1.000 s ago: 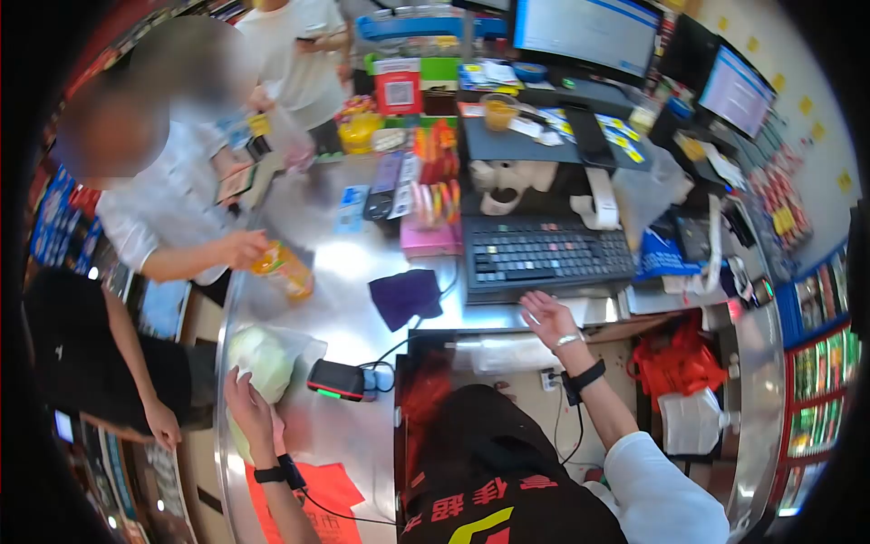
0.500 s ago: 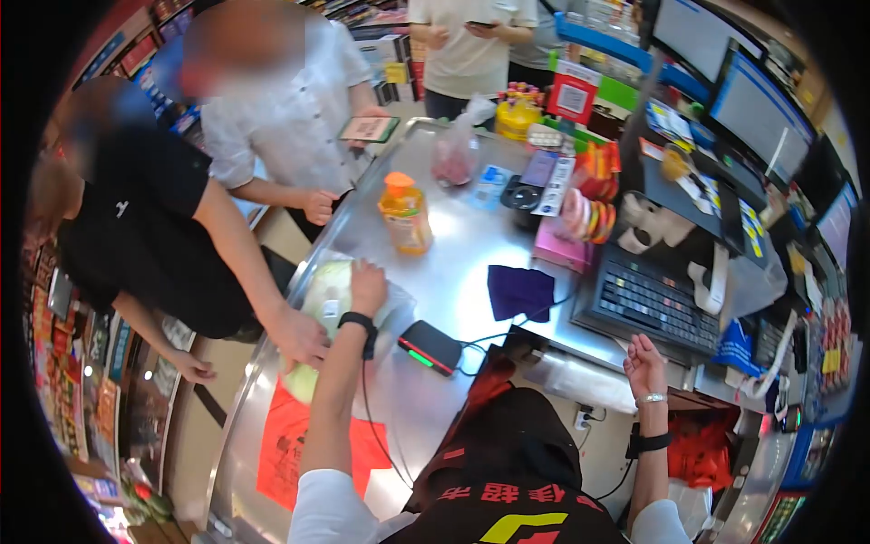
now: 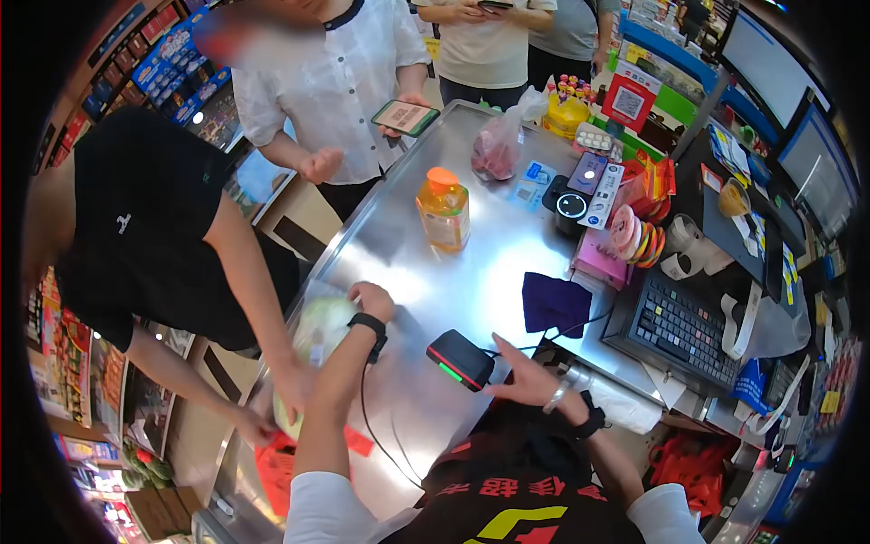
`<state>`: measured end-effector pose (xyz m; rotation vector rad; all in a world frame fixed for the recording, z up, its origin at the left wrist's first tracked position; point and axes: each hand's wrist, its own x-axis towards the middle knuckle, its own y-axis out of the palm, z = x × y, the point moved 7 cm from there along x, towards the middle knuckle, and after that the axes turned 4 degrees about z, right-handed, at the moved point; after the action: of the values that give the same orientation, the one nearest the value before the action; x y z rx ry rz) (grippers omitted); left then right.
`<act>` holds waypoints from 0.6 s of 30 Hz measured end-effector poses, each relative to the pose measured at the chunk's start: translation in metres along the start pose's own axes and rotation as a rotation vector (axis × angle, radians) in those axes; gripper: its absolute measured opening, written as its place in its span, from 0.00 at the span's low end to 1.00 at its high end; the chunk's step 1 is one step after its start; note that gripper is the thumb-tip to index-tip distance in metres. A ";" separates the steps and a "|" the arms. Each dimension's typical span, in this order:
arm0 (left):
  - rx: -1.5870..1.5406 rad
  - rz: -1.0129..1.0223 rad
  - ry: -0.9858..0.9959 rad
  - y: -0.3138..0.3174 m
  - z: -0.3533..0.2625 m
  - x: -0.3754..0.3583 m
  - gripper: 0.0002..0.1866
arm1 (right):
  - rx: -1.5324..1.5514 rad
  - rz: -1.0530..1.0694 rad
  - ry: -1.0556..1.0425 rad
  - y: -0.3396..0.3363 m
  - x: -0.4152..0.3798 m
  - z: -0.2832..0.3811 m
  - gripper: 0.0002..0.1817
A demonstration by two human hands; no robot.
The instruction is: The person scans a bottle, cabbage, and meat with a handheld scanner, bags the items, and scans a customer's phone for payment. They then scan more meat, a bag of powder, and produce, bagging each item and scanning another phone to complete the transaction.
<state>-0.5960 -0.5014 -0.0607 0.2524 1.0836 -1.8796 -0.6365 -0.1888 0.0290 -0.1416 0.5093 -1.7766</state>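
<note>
1. The steel counter runs across the middle of the view, with two shoppers standing along its far side
2. A bagged cabbage lies at the counter's near left edge; the shopper in black has a hand on its near end
3. The keyboard sits on the right, past a dark cloth
4. An orange juice bottle stands upright in the middle, well apart from the cabbage
5. The black scanner with a green light rests near the counter's front edge
6. The left hand rests on the cabbage's far side, fingers curled over the bag, a loose grip on it
7. The right hand is spread flat just beside the scanner, its grip open and empty
</note>
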 end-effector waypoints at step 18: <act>-1.324 -0.681 0.603 -0.240 0.047 0.018 0.23 | -0.021 -0.148 0.086 0.013 0.037 -0.009 0.56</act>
<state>-0.7843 -0.5029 0.0956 -0.4018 2.8214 -1.1787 -0.6385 -0.2234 0.0092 -0.1203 0.5925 -1.9280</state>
